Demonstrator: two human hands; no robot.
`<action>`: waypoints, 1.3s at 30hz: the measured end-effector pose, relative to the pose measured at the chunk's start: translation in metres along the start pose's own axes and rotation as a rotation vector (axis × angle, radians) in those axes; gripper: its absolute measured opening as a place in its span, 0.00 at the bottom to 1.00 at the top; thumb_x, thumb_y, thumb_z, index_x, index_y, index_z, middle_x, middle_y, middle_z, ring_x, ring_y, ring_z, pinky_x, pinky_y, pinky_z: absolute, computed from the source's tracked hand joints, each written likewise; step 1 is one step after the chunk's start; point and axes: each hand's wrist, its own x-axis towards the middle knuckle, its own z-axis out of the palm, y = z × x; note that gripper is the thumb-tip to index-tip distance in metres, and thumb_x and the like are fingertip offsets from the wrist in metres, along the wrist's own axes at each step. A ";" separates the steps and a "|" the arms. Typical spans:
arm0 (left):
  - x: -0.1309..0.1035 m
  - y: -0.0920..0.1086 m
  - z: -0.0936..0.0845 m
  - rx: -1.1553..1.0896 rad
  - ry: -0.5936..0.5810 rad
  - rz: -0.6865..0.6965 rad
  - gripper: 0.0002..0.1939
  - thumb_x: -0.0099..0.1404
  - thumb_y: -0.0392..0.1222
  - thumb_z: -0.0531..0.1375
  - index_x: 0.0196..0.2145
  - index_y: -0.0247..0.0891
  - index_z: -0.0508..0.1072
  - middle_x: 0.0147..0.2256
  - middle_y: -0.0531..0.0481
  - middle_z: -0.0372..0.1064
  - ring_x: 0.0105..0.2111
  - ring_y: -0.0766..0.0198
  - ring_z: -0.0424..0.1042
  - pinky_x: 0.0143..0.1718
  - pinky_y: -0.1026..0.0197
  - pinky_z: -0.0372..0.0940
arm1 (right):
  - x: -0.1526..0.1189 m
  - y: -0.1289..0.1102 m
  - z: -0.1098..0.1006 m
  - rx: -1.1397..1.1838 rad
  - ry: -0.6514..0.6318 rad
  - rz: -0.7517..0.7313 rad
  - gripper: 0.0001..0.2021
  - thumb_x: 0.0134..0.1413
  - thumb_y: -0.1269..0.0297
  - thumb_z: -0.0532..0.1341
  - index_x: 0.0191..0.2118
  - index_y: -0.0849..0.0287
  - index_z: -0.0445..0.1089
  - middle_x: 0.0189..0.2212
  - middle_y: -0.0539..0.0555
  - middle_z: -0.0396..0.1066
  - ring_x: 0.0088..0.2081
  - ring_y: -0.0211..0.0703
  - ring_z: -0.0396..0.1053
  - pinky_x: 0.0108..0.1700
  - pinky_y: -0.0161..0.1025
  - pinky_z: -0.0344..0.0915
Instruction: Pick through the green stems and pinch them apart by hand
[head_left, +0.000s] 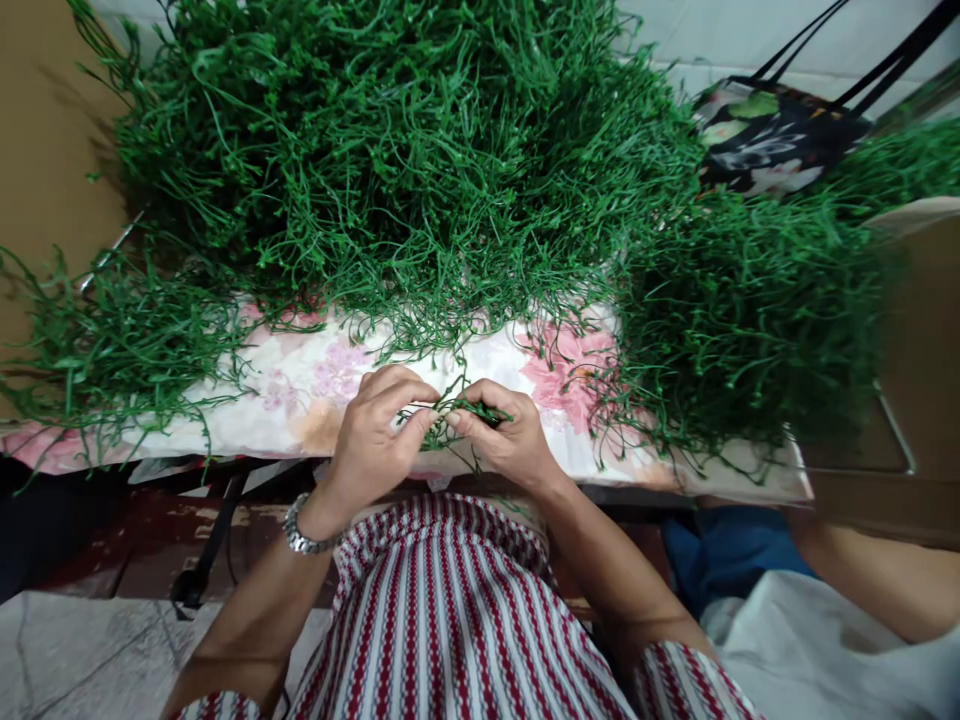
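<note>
At the center of the frame, the left hand (381, 428) and the right hand (506, 432) meet, each grip closed on thin green stems (463, 412), thumbs and fingers pinched, just above the near edge of the flowered worktop (330, 370). A large green heap (420, 150) fills the top. Smaller piles lie at left (127, 335) and right (750, 320); a black floral bag (776, 135) sits upper right.

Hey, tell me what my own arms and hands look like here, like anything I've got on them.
Both hands, left and right, are bare. A silver-toned metal link watchband or bracelet circles the left wrist. Short sleeves, white with red patterned stripes, leave the forearms uncovered.
</note>
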 end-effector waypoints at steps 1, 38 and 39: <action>-0.003 0.000 0.005 -0.012 0.044 0.001 0.04 0.58 0.32 0.56 0.31 0.38 0.70 0.32 0.49 0.66 0.37 0.61 0.66 0.40 0.58 0.59 | 0.000 0.000 0.001 -0.013 0.013 -0.005 0.09 0.52 0.62 0.61 0.26 0.62 0.65 0.19 0.45 0.58 0.21 0.29 0.54 0.25 0.29 0.52; -0.015 -0.004 0.014 -0.362 0.028 -0.191 0.03 0.59 0.34 0.56 0.28 0.35 0.68 0.26 0.52 0.65 0.27 0.68 0.64 0.30 0.67 0.59 | -0.007 0.005 0.007 -0.105 -0.016 -0.266 0.05 0.54 0.65 0.60 0.32 0.62 0.68 0.26 0.50 0.69 0.25 0.32 0.64 0.28 0.30 0.60; -0.014 -0.003 0.012 -0.315 0.001 -0.176 0.03 0.59 0.33 0.56 0.28 0.36 0.68 0.25 0.52 0.65 0.27 0.68 0.64 0.30 0.66 0.59 | -0.007 0.005 0.006 -0.097 -0.018 -0.267 0.05 0.54 0.65 0.60 0.32 0.62 0.68 0.26 0.50 0.68 0.25 0.31 0.63 0.28 0.30 0.59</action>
